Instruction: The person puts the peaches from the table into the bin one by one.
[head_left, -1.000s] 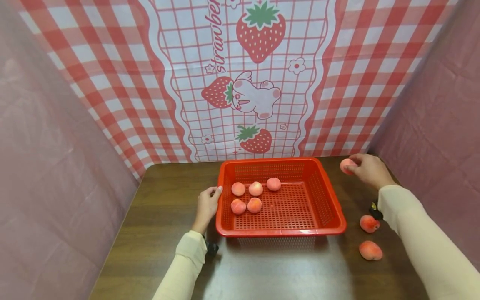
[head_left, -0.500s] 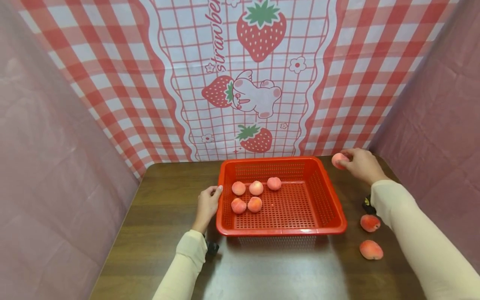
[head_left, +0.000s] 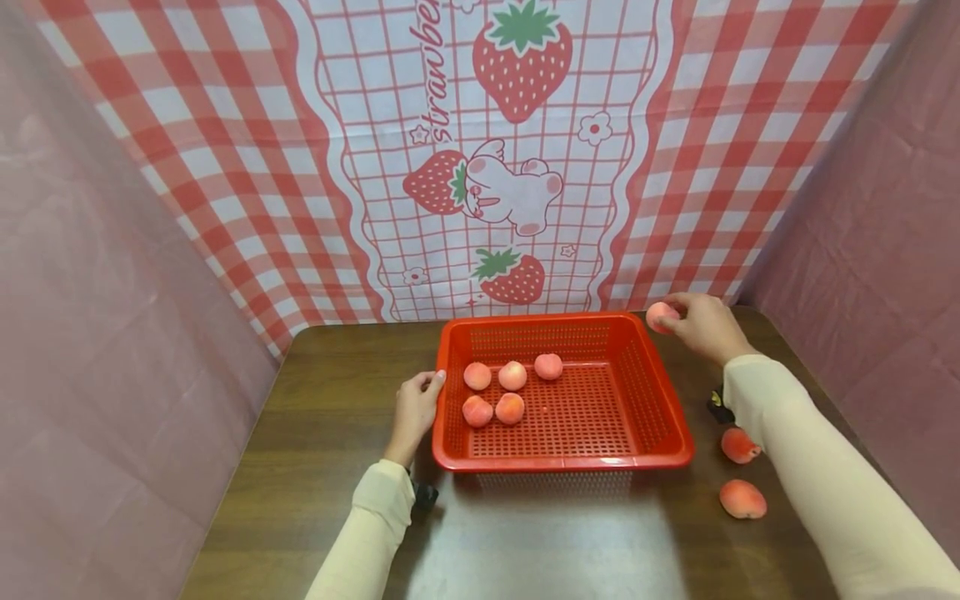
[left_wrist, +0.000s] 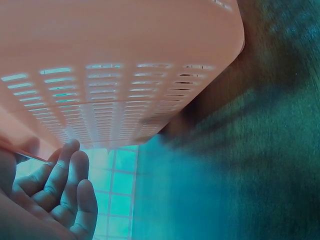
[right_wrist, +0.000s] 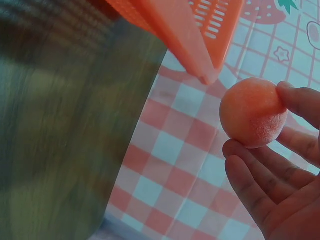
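A red plastic basket with slotted walls stands on the table. Several peaches lie inside it, towards its left half. My left hand holds the basket's left rim; in the left wrist view its fingers lie on the outer side, below the rim. Between the thumb and fingertips of my right hand a peach is pinched, raised just beyond the basket's back right corner. Two more peaches, one nearer the sleeve and one lower down, rest on the table right of the basket.
The brown wooden table ends at a strawberry-print checked cloth hanging behind it. Pink cloths hang on both sides. A dark wrist camera sits under the right cuff, close above the table-side peach.
My right hand has moved left and slightly up with its peach, closer to the basket's back right corner. The left hand and the basket have stayed in place.
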